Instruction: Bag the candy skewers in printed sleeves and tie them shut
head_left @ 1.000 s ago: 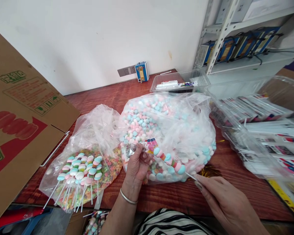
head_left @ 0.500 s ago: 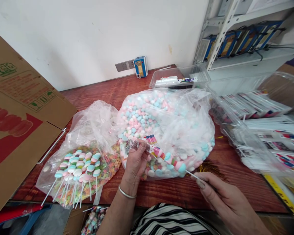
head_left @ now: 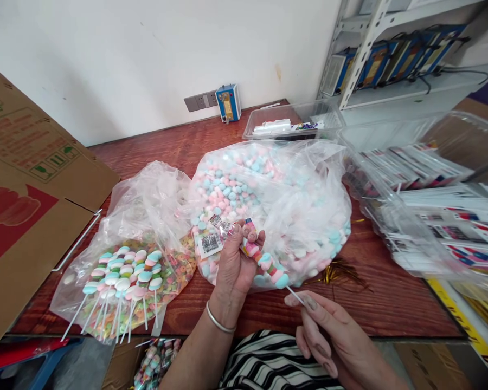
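Observation:
My left hand pinches a clear printed wrapper sleeve above the edge of a big bag of pink, blue and white candies. A candy skewer of pastel discs on a white stick goes into that sleeve, its top end between my left fingers. My right hand grips the skewer's white stick at its lower end, near the table's front edge. To the left, a smaller bag holds ring candies with several finished skewers lying on top.
A brown cardboard box leans at the left. Clear trays of printed wrappers fill the right side. A clear tub sits at the back, near a wall socket and a blue device. Metal shelving stands at the back right. Gold twist ties lie on the wooden table.
The skewer has slid further into the wrapper sleeve. Both hands moved slightly left and toward me, and the right hand has shifted along the stick.

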### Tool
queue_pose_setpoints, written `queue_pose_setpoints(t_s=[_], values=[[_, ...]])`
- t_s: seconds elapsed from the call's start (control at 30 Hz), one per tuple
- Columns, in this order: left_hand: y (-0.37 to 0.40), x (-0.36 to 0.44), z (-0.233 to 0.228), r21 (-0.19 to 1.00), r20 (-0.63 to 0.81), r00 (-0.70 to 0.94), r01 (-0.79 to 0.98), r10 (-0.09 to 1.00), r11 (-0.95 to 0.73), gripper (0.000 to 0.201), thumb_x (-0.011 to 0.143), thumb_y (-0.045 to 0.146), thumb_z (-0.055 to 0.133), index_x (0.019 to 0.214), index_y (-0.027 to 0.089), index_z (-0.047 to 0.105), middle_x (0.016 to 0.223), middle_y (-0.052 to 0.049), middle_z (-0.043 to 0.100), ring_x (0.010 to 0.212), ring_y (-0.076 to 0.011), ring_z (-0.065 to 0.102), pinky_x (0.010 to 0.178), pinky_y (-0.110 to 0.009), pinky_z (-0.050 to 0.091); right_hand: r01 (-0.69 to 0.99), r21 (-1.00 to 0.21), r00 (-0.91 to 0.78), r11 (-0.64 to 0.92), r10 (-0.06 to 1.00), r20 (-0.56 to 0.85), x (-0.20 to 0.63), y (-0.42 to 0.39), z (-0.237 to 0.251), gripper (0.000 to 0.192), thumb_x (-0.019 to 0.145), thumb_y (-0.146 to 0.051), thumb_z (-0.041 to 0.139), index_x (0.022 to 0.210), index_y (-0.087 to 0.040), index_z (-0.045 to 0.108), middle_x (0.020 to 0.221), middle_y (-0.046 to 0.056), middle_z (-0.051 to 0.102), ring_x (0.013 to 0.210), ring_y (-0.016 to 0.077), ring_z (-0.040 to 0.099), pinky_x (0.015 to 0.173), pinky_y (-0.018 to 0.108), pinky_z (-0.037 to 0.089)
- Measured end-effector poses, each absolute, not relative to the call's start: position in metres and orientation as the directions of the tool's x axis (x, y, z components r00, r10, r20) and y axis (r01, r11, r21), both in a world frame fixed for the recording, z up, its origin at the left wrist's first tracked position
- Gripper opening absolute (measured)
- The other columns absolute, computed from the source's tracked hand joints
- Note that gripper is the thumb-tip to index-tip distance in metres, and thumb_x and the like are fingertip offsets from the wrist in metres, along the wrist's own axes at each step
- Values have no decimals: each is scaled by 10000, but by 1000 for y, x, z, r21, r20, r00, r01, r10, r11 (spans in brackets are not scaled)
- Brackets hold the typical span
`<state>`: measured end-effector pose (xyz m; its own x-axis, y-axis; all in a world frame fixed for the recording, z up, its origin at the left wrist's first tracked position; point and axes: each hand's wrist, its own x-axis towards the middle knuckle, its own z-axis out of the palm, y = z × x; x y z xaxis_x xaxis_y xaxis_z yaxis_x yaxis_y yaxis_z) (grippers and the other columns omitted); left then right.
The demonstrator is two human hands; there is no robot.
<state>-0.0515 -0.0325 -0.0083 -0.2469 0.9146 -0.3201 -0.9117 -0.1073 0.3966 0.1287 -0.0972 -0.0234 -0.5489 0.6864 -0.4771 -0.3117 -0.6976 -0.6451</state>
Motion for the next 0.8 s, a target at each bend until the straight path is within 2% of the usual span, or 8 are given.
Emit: queue_pose_setpoints(t_s=[0.1, 0.17, 0.33, 0.47, 0.57, 0.67, 0.73, 0.8], values=[[-33, -48, -8, 398, -384, -268, -912, 883, -103, 88, 908, 214, 585, 916, 144, 638, 674, 42, 515, 593, -52, 526, 848, -306, 550, -320, -657, -554, -682, 698, -454, 126, -98, -28, 293, 939, -448, 543, 897, -169, 623, 405, -117, 375, 312, 43, 309, 475, 220, 382], [-34, -46, -8, 417, -429, -288, -904, 857, -95, 126, 920, 248, 570, 910, 144, 640, 659, 36, 522, 596, -64, 535, 826, -319, 554, -260, -745, -520, -615, 739, -428, 126, -97, -34, 296, 942, -456, 536, 890, -174, 606, 436, -96, 431, 346, 54, 366, 447, 203, 338], [-34, -42, -7, 455, -477, -336, -885, 812, -99, 101, 885, 249, 620, 908, 152, 637, 667, 38, 532, 615, -82, 554, 782, -323, 552, 76, -989, -409, -129, 900, -149, 129, -94, -45, 241, 960, -391, 504, 867, -191, 601, 642, -12, 627, 496, 102, 560, 508, 220, 425], [-35, -39, -7, 485, -474, -358, -869, 805, -101, 109, 896, 255, 600, 911, 153, 634, 686, 27, 543, 629, -89, 555, 767, -323, 549, 320, -887, -325, 333, 918, 227, 130, -88, -47, 111, 931, -234, 527, 930, -217, 637, 756, 17, 692, 621, 150, 636, 583, 254, 487], [-35, -37, -9, 505, -473, -365, -858, 802, -93, 114, 896, 264, 599, 915, 158, 635, 696, 22, 545, 646, -97, 563, 772, -326, 547, 398, -763, -306, 509, 858, 412, 131, -84, -43, 108, 895, -191, 560, 953, -223, 645, 750, 25, 705, 678, 180, 647, 622, 281, 494], [-34, -37, -12, 523, -426, -348, -848, 835, -87, 134, 885, 285, 617, 932, 162, 638, 716, 21, 544, 662, -97, 565, 777, -319, 543, 333, -882, -348, 335, 913, 215, 131, -84, -38, 155, 943, -278, 499, 842, -214, 598, 624, 7, 648, 518, 145, 586, 494, 249, 439], [-34, -38, -13, 519, -380, -307, -852, 873, -73, 135, 879, 283, 627, 943, 164, 637, 715, 28, 529, 659, -89, 553, 775, -304, 536, 205, -979, -410, 9, 909, -77, 131, -84, -36, 281, 989, -373, 411, 797, -215, 542, 511, -32, 575, 370, 102, 468, 386, 217, 340], [-35, -38, -14, 492, -340, -247, -869, 908, -52, 122, 883, 270, 623, 938, 162, 634, 690, 41, 494, 638, -79, 527, 769, -288, 526, 54, -956, -452, -289, 847, -281, 131, -84, -35, 350, 1001, -451, 360, 793, -216, 514, 417, -66, 500, 304, 80, 361, 339, 201, 247]])
